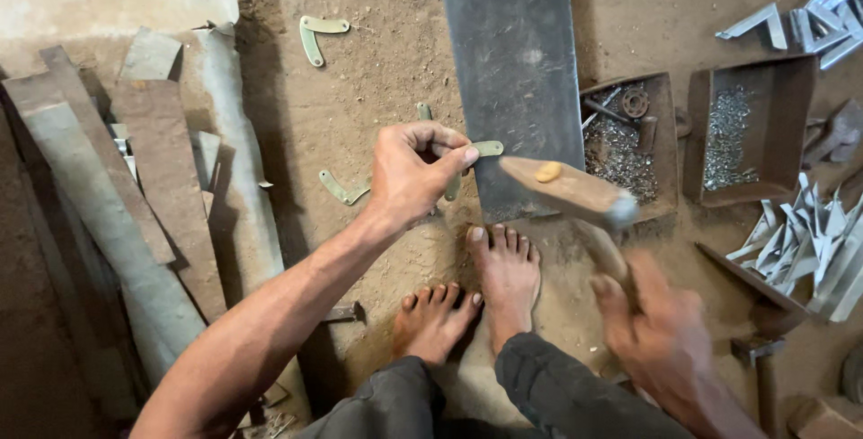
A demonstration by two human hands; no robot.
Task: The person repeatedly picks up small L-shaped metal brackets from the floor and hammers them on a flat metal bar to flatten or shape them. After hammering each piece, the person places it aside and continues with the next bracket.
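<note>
the left hand (412, 172) pinches a bent metal strip (476, 156) in its fingers against the edge of a dark steel bar (517, 70) on the dirt floor (369, 88), while the blurred right hand (661, 331) grips a wooden mallet (568, 192) just above it.

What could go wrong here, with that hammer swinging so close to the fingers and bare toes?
1. The left hand pinches a small bent metal piece against the dark steel slab while the hammer in the blurred right hand swings beside it; a slightly off blow could hit the fingertips.
2. The bare feet sit just below the slab, so a glancing hammer or flying piece might strike the toes.
</note>
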